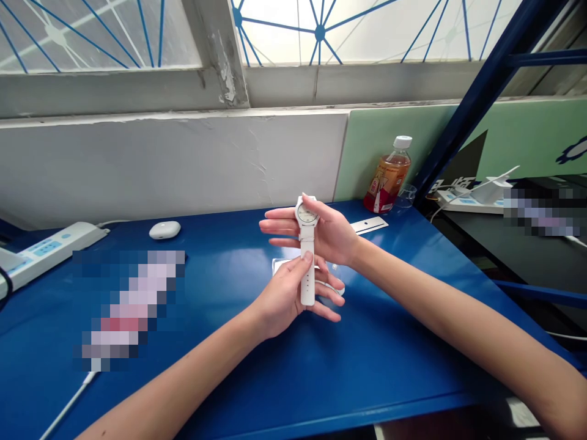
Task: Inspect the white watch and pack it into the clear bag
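Note:
A white wristwatch (307,213) is held up over the blue desk, its strap hanging straight down toward me. My right hand (332,229) supports it from behind at the round dial, with the thumb laid over the case and the fingers reaching out to the left. Lower down, my left hand (293,287) pinches the strap (307,287) between its thumb and the fingers behind it. Under the hands lies a clear and white item (277,265), mostly covered, so its kind cannot be made out.
On the desk (220,366) are a white earbud case (165,230), a power strip (55,247), and a pixelated device with a charging cable (71,403). A drink bottle (389,177) and a white card (370,225) are at the back right, near a blue frame post (477,79).

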Demonstrator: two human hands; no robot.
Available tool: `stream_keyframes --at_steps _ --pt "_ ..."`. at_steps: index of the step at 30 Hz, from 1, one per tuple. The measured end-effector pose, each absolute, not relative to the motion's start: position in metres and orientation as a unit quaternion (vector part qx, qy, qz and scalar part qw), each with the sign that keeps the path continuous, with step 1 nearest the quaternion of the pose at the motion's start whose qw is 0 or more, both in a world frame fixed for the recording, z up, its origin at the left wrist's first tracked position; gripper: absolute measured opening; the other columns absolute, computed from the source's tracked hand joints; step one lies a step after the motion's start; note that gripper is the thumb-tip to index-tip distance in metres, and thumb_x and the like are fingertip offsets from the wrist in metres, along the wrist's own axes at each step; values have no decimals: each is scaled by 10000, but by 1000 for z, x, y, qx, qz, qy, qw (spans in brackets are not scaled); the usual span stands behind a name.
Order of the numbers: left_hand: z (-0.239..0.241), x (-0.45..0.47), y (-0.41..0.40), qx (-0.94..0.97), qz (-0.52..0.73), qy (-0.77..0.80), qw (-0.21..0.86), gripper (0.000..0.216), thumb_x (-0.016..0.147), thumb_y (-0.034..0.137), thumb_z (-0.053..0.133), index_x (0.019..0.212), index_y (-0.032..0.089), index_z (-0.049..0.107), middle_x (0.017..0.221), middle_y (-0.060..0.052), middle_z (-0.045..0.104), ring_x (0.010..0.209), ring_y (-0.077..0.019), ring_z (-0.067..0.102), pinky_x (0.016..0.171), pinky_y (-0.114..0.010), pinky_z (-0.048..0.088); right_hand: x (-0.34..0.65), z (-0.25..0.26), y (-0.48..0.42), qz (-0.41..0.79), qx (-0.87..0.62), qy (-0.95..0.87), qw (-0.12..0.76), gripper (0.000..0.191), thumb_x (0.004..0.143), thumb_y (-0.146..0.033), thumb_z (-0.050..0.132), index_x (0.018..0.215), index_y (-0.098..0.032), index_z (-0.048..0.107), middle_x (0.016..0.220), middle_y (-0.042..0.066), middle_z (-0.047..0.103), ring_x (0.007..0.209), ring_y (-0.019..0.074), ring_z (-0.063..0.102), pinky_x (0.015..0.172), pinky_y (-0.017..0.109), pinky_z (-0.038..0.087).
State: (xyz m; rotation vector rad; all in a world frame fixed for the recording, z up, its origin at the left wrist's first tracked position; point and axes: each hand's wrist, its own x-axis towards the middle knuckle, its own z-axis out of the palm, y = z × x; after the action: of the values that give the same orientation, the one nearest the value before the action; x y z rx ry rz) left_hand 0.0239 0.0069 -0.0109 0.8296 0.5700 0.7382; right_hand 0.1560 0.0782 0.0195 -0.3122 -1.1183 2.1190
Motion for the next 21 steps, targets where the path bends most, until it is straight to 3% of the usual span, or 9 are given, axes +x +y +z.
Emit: stream_keyframes --at_steps 4,12,17,21 --pt "-14 24 7 400 338 255 813 339 1012 451 464 926 140 570 847 -120 721 684 -215 726 551 -359 622 157 23 77 808 -115 -441 373 595 1043 -446 244 1084 -95 722 1279 144 682 1193 216 630 1064 331 436" --pt "-9 23 7 397 336 265 812 358 1016 433 461 956 108 598 854 -134 720 681 -213 727 625 -373 623 159 28 75 836 -137 -411 338 565 1049 -411 210 1167 -90 659 1126 163 744 1000 229 720 923 368 539" --pt "-8 23 7 400 333 267 811 411 1017 477 434 928 112 601 828 -123 725 579 -179 698 573 -339 607 161 27 77 839 -135 -412 328 617 1047 -425 179 1149 -66 670 1163 172 730 975 231 729 855 338 568" --pt "-5 22 4 394 333 270 813 420 999 506 470 913 117 604 831 -129 734 663 -213 728 655 -375 610 162 25 77 842 -133 -417 313 679 1037 -482 147 1183 -61 659 1223 180 704 1008 243 719 884 358 564"
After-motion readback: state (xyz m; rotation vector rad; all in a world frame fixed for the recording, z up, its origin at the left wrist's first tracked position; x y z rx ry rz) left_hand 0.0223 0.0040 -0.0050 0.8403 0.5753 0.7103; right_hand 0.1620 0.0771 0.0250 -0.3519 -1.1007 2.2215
